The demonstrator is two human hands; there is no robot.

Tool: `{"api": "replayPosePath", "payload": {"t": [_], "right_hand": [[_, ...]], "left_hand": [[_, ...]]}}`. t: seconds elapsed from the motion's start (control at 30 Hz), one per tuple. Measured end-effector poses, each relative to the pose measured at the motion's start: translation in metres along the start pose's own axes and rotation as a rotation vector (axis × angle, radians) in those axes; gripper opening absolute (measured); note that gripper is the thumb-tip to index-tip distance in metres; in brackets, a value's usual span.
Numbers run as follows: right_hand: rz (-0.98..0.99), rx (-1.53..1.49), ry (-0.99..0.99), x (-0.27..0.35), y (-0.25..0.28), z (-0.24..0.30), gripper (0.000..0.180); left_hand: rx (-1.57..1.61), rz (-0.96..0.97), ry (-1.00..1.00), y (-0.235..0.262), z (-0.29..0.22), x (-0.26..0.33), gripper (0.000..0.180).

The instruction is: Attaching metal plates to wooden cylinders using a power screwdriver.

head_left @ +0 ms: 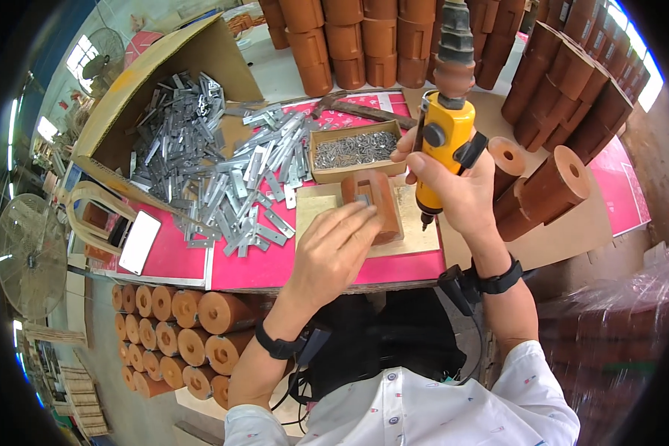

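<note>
My right hand is wrapped round a yellow electric screwdriver, its dark bit pointing down, apart from the work below. A brown wooden cylinder lies on a pale board in front of me, slightly blurred. My left hand reaches over its near left side, fingers close together against it, the thumb hidden. By the fingertips shows a small grey metal piece, partly covered. Just beyond, a small cardboard box holds many screws. Loose flat metal plates are heaped to the left.
A large tilted carton spills more plates. A hammer lies behind the screw box. Brown cylinders stand stacked at the back; two lie at right. A phone leans on a stand at left. More cylinders are piled below the table.
</note>
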State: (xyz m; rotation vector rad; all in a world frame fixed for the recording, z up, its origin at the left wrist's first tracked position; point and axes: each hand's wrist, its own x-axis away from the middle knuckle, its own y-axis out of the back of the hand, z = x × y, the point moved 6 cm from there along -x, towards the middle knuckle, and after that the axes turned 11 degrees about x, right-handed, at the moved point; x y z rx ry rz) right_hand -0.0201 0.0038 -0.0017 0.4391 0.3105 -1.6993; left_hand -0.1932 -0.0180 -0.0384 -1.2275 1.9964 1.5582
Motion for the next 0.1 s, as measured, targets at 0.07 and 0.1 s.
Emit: {"api": "replayPosePath", "payload": {"t": [0.07,0.1], "right_hand": [[0.005,0.01,0.003,-0.0001,0.0003,-0.0011,0.031],[0.009,0.014,-0.003,-0.0008,0.0008,-0.0023,0.033]], "left_hand": [[0.025,0.066,0.007,-0.0057,-0.0015,0.0006,0.028],[0.04,0.134,0.012,-0.0087,-0.0032,-0.0014,0.029]]}}
